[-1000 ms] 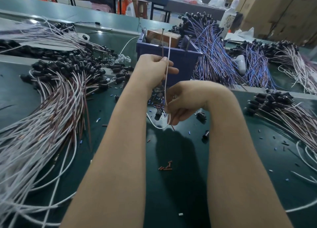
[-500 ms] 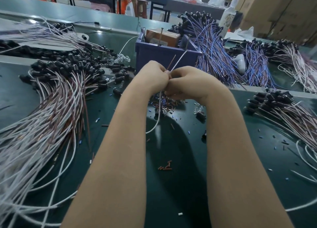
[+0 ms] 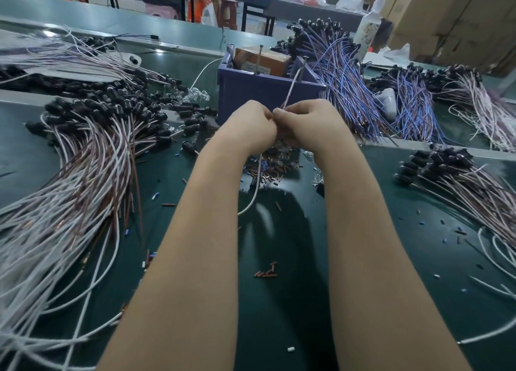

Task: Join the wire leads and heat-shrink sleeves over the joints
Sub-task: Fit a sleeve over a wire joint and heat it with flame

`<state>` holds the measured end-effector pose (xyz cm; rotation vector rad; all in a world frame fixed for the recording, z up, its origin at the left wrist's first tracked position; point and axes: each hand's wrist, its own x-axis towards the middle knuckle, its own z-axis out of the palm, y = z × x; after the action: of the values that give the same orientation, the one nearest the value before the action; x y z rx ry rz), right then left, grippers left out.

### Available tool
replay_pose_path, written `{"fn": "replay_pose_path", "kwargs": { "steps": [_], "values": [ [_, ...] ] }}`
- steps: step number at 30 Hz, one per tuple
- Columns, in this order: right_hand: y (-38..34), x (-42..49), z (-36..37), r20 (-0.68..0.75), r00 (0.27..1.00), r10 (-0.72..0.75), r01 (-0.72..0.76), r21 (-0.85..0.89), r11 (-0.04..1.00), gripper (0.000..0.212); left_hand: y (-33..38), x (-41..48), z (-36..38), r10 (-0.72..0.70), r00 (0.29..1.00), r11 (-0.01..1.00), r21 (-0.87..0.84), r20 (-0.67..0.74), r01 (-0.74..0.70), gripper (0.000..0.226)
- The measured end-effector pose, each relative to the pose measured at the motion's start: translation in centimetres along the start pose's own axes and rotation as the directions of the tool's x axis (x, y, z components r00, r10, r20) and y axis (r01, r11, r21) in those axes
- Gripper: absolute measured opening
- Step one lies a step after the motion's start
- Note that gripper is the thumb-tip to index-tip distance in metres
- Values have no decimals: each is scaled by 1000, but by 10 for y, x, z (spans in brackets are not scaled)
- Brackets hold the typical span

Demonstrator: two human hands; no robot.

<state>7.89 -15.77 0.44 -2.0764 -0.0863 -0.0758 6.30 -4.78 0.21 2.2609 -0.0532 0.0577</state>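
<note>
My left hand [image 3: 248, 129] and my right hand [image 3: 310, 123] meet knuckle to knuckle above the green mat [image 3: 279, 301], in front of the blue bin [image 3: 265, 94]. Both pinch one thin wire lead [image 3: 290, 90] that sticks up and to the right from between the fingertips. A white wire [image 3: 255, 192] hangs down from the hands and curves left onto the mat. The joint itself is hidden by my fingers. A heap of small brown and blue sleeves [image 3: 275, 165] lies just under the hands.
A big fan of white and brown leads with black caps [image 3: 92, 136] covers the left. Blue and purple bundles [image 3: 343, 72] lie behind the bin, and another capped bundle [image 3: 452, 175] at right. A few loose brown sleeves [image 3: 266, 271] lie between my forearms.
One second ago my hands were apart, the left higher, stretching the lead upright. They came together in front of the bin and stay joined; the lead now leans right.
</note>
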Motion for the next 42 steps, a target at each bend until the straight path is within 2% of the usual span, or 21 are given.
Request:
{"fn": "replay_pose_path", "kwargs": {
  "steps": [4,8,11,16,19,23,26,42],
  "values": [
    [6,4,0,-37,999,23,-16,166,986,15,2,0,2,2,1000,998,-65,-1,-2,31],
    [11,7,-2,-138,990,7,18,176,984,20,-3,6,4,-96,995,994,52,8,96,24],
    [14,7,-1,-156,988,16,18,212,977,21,-7,7,6,-135,991,986,103,8,133,22],
    [15,8,-1,-167,986,8,11,117,993,19,-15,11,7,-149,982,987,49,-115,156,23],
    [11,7,-1,-144,990,7,3,69,998,4,-18,14,5,-156,969,988,-13,-190,157,24],
    [6,6,0,-114,993,-23,19,-38,999,38,-18,16,6,-163,952,986,-69,-261,150,24],
    [4,4,-1,-94,995,-41,34,-74,997,45,-19,16,7,-172,940,984,-92,-295,151,25],
    [2,4,-4,-136,991,-21,5,-116,993,46,-15,11,8,-140,961,989,-83,-237,123,26]
  ]
}}
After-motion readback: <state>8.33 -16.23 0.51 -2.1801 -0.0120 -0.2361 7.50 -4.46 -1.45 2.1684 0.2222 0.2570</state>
